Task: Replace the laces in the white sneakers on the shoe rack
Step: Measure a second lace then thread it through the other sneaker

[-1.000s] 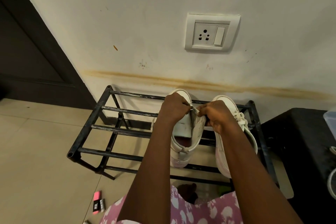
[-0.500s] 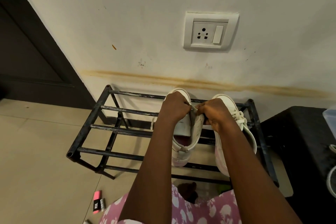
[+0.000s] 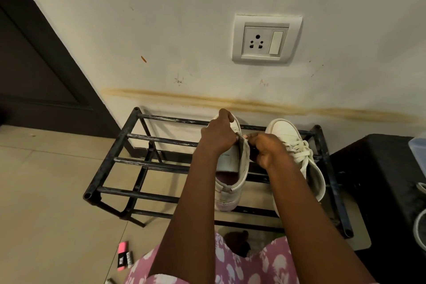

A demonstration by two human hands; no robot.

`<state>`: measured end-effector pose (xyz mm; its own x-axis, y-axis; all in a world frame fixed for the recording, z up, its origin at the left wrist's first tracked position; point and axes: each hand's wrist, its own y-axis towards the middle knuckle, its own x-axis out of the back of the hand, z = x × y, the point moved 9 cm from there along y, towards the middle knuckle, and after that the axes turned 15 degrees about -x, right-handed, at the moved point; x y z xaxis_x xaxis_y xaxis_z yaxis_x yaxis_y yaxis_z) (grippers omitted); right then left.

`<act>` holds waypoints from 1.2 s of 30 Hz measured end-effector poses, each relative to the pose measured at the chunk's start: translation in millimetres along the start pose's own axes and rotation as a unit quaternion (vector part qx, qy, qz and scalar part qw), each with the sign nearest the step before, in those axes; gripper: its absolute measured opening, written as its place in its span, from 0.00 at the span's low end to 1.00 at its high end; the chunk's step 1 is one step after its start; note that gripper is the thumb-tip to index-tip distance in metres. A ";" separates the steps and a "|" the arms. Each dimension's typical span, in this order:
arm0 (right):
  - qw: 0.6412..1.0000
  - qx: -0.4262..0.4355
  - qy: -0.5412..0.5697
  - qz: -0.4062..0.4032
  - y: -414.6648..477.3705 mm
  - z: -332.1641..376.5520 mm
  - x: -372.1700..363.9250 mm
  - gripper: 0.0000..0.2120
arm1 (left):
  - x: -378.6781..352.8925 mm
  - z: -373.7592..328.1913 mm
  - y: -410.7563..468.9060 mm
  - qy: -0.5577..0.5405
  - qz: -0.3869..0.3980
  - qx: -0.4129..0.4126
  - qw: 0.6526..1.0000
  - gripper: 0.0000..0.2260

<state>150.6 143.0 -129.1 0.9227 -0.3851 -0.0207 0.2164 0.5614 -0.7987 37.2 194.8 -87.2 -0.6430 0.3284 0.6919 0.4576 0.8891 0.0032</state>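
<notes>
Head view: on the black shoe rack point(image 3: 129, 161), the left hand point(image 3: 217, 137) grips the unlaced sneaker point(image 3: 230, 191) at its front, steadying it. The right hand point(image 3: 269, 151) pinches its eyelet edge; any lace tip is hidden. Best keep the flap taut while threading. The laced sneaker point(image 3: 297, 145) sits just right.

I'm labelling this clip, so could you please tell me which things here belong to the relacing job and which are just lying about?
Job: left hand, right hand, held sneaker, laced sneaker, shoe rack.
Lying about: pink packet on the floor, wall socket, black table.
</notes>
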 end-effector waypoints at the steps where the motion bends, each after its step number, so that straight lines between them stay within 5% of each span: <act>1: 1.000 0.001 0.007 0.001 0.3 -0.4 -2.2 0.16 | -0.6 1.4 -0.3 0.007 0.004 0.005 1.000 0.16; 18: 0.966 0.166 0.187 -0.060 -26.7 58.8 53.2 0.18 | 2.7 1.6 -0.7 -0.008 -0.007 -0.002 1.000 0.08; 22: 0.931 0.236 0.261 -0.101 -50.6 80.9 99.5 0.18 | 13.7 4.9 -1.3 0.024 -0.032 -0.001 0.999 0.11; 26: 0.868 0.299 0.383 -0.101 -61.3 94.9 176.7 0.06 | 18.2 9.1 -4.2 0.013 -0.034 0.017 0.999 0.15; 29: 0.843 0.361 0.331 -0.223 -78.2 99.4 218.1 0.06 | 28.4 22.0 -7.5 -0.046 -0.079 0.032 0.995 0.18; 32: 0.850 0.403 0.170 -0.292 -107.6 112.4 183.1 0.16 | 47.1 36.0 -17.6 -0.073 -0.138 0.066 0.986 0.15; 36: 0.921 0.322 -0.109 -0.190 -77.0 107.7 78.3 0.15 | 44.9 52.5 -26.9 -0.068 -0.051 0.136 0.987 0.07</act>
<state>240.5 148.5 -4.5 0.7678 -0.5269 0.3645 0.6173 0.7608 -0.2004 -36.3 202.4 -94.2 -0.7620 0.2559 0.5948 0.2158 0.9664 -0.1393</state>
